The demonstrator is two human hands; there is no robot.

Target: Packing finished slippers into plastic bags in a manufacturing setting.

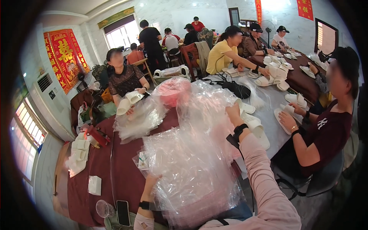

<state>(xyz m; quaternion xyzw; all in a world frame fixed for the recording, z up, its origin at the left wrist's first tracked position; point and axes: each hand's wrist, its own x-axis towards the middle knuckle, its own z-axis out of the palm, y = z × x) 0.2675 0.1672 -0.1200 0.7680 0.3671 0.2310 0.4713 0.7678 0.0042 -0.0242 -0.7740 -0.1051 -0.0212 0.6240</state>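
Observation:
Clear plastic bags (188, 168) lie in a loose, shiny pile in front of me. At the pile's left edge, my left hand (151, 184) is closed on a plastic bag, its fingers partly behind the film. My right arm reaches forward to the right, and my right hand (232, 113) is closed on a white slipper (240, 104), whose far part shows beyond the fingers. More white slippers (257, 130) lie just to the right of that hand, on the pale table cover. Small printed cards (143, 161) show by the left side of the bags.
Across the dark red table, a person (124, 76) holds white slippers. At right, a seated person (322, 119) handles slippers. A phone (123, 213), plastic cup (104, 209), white box (94, 185) and stacked slippers (79, 153) are at left. A pink bundle (172, 92) stands behind the bags.

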